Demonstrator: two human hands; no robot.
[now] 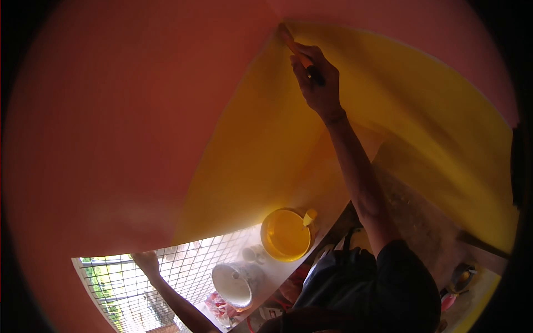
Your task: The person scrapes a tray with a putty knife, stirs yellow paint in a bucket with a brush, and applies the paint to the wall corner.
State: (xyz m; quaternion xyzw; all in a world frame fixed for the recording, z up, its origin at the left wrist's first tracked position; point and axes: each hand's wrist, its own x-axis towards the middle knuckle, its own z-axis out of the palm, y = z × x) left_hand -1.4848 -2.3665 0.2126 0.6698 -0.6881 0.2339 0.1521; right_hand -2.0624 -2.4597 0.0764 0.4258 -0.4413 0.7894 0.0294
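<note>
High up where the red wall [139, 139] meets the yellow wall [266, 139], my right hand [323, 83] grips a paintbrush [297, 49]. Its dark handle end sticks out under the fingers, and the bristle end touches the upper corner of the yellow area. Far down on the left, my left hand [145, 263] is closed at the upper edge of the window grille [183, 272]; its fingertips are hard to see against the glare. Below both hands stands a bucket of yellow paint [286, 236], with a small yellow object [310, 217] at its rim.
A whitish bucket [233, 284] and a small pale cup [252, 254] stand on the ledge by the window. Red and white crumpled plastic [221, 306] lies beside them. Several items, one a dark round container [462, 276], sit at lower right.
</note>
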